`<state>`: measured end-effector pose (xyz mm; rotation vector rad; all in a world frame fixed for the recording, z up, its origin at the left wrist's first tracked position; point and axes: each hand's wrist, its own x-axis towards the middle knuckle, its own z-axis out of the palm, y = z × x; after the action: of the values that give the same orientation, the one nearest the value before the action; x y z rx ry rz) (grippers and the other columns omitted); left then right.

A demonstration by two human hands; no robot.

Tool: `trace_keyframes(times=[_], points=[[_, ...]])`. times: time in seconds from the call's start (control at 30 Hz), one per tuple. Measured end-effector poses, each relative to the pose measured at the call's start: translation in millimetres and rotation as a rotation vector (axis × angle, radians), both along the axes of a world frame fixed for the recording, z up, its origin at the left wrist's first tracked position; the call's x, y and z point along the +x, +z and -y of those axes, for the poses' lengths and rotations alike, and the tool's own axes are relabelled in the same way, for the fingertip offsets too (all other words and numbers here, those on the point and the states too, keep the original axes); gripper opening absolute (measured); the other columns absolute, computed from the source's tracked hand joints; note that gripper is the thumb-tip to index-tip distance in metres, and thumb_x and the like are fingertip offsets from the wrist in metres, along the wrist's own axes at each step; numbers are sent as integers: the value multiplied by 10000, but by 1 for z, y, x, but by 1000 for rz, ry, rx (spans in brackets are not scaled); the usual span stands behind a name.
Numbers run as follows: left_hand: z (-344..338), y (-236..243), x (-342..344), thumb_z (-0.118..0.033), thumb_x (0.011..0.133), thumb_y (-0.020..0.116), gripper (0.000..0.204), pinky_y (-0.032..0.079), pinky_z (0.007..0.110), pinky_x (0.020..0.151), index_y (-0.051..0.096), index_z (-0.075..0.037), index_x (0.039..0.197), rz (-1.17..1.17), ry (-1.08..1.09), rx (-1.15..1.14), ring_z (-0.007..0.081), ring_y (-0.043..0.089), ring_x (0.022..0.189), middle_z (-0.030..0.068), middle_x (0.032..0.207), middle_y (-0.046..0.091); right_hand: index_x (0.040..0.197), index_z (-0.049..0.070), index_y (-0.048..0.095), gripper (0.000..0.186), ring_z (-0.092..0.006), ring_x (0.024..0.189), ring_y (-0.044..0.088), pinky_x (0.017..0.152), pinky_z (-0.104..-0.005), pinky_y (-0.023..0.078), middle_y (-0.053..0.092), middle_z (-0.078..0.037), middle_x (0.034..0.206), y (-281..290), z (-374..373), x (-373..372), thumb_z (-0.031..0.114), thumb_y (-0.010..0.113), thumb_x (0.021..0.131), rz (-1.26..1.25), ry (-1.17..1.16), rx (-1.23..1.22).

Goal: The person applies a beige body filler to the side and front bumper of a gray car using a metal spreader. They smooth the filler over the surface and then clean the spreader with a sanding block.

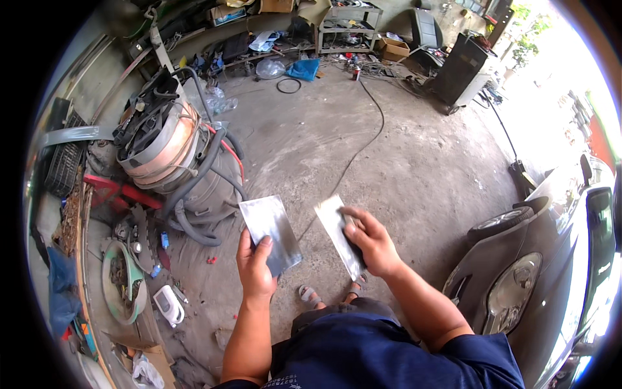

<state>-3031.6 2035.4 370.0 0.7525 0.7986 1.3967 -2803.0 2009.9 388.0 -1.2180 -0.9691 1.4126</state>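
Note:
My left hand (258, 269) grips a flat rectangular sheet of shiny silver metal (268, 220) by its left side, with my thumb pressed on its face. My right hand (376, 249) is closed on a second, narrower metal plate (334, 223), held tilted with its pale, smudged face showing and my fingertips over its upper right part. The two plates are held apart in front of my body, above the grey concrete floor (324, 149). My sandalled feet show below them.
A vacuum drum with hoses (155, 149) stands at left, beside a green basin (123, 285) and assorted clutter. A grey car front (512, 292) fills the right. A wheeled black unit (460, 71) and metal trolley (346, 29) stand behind. A cable (372, 129) crosses the floor.

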Motion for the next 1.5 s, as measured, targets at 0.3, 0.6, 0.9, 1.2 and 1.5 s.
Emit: trace_keyframes(times=[0.3,0.6,0.9,1.2,1.5], points=[[-9,-1,-53,-100,854,511,572,345,410,1039,368,-58,1407,-35,369,118,265,483,1203,118,1328,492,1296,57,524,362,-50,708,559,617,-198,434,616,7,881,-30,6,123,132,558,944,-71,-452,52],[-14,1,-6,-55,893,462,556,309,442,1074,337,-36,1434,-133,311,115,281,440,1264,134,1404,434,1299,40,550,350,-60,920,588,807,-195,470,627,-45,1128,-19,38,223,72,533,951,-35,-891,222],[-18,13,102,-67,943,464,454,326,437,1064,402,-71,1393,101,154,153,252,463,1232,98,1383,459,1329,41,530,372,-134,1022,556,885,-277,459,599,-62,1173,-8,51,109,94,507,962,-73,-109,-132],[7,24,129,-39,941,408,444,329,420,1066,366,26,1378,-54,251,383,267,430,1268,180,1407,410,1360,11,487,370,-138,1258,442,1067,-275,324,526,-72,1347,6,46,28,76,435,999,-411,228,-79],[9,33,127,-17,926,411,401,362,386,1035,411,57,1320,42,190,435,247,480,1206,179,1335,479,1344,-13,496,363,-127,1187,487,1028,-259,367,563,-89,1298,20,24,33,70,430,996,-462,195,-66]])
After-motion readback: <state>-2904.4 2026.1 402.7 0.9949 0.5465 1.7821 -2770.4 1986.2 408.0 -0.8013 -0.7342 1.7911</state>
